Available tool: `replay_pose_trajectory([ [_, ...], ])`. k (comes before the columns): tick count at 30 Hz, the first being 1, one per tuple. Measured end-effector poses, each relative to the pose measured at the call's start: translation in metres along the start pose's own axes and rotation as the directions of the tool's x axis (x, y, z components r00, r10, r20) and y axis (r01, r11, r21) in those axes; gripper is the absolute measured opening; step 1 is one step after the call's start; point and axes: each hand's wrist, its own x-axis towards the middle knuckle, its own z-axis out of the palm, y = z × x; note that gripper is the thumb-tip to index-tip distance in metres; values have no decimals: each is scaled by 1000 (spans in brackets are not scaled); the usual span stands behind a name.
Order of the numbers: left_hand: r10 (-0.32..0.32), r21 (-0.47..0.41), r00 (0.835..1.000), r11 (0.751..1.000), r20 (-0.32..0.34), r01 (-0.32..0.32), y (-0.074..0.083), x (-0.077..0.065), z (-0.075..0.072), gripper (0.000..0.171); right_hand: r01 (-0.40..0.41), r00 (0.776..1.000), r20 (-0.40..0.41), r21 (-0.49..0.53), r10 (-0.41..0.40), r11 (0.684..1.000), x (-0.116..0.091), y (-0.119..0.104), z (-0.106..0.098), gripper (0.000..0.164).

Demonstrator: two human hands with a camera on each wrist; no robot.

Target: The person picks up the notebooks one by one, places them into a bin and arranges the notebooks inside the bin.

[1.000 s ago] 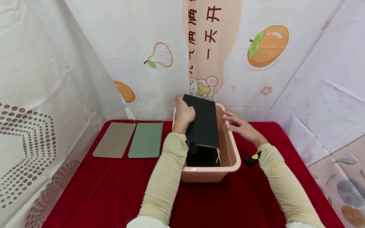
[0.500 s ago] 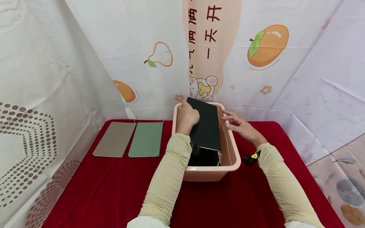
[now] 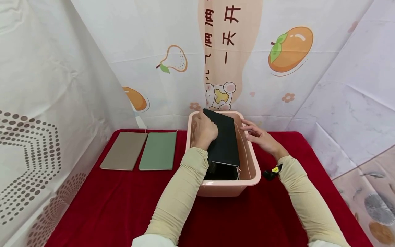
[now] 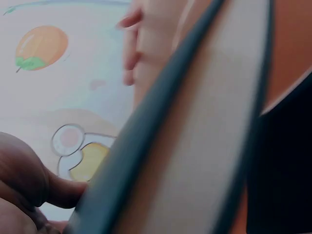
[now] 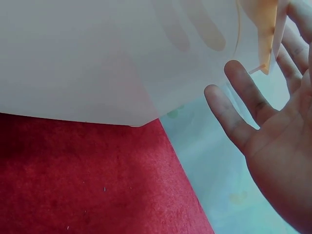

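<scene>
My left hand [image 3: 206, 131] grips the left edge of a black notebook [image 3: 223, 140], which is tilted inside the pink plastic basin [image 3: 254, 168]. Up close in the left wrist view, its pale page edges [image 4: 209, 107] show between dark covers, blurred, with the thumb at the near cover. Beneath it lies another black notebook [image 3: 222, 173], partly covered. My right hand [image 3: 262, 139] is at the basin's right rim, fingers extended and spread. The right wrist view has those fingers [image 5: 246, 87] against or close beside the basin's outer wall; exact contact is unclear.
A taupe notebook [image 3: 124, 151] and a green notebook [image 3: 158, 151] lie side by side left of the basin, on a red cloth-covered table [image 3: 123, 206]. A printed curtain [image 3: 139, 41] hangs close behind the table.
The left hand has moved slightly right and down with the black notebook, which sits lower in the basin and covers more of the one beneath. The right hand has stayed in place.
</scene>
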Motion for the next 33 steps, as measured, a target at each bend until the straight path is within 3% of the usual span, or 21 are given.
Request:
replay_pose_trajectory([
  [11,-35,87,999,996,24,33,-6,0,16,72,8,1000,3,21,-8,1000,-2,2,1,42],
  [33,-123,173,991,979,55,112,-17,8,36,84,34,999,-2,87,-34,996,-1,2,3,40],
])
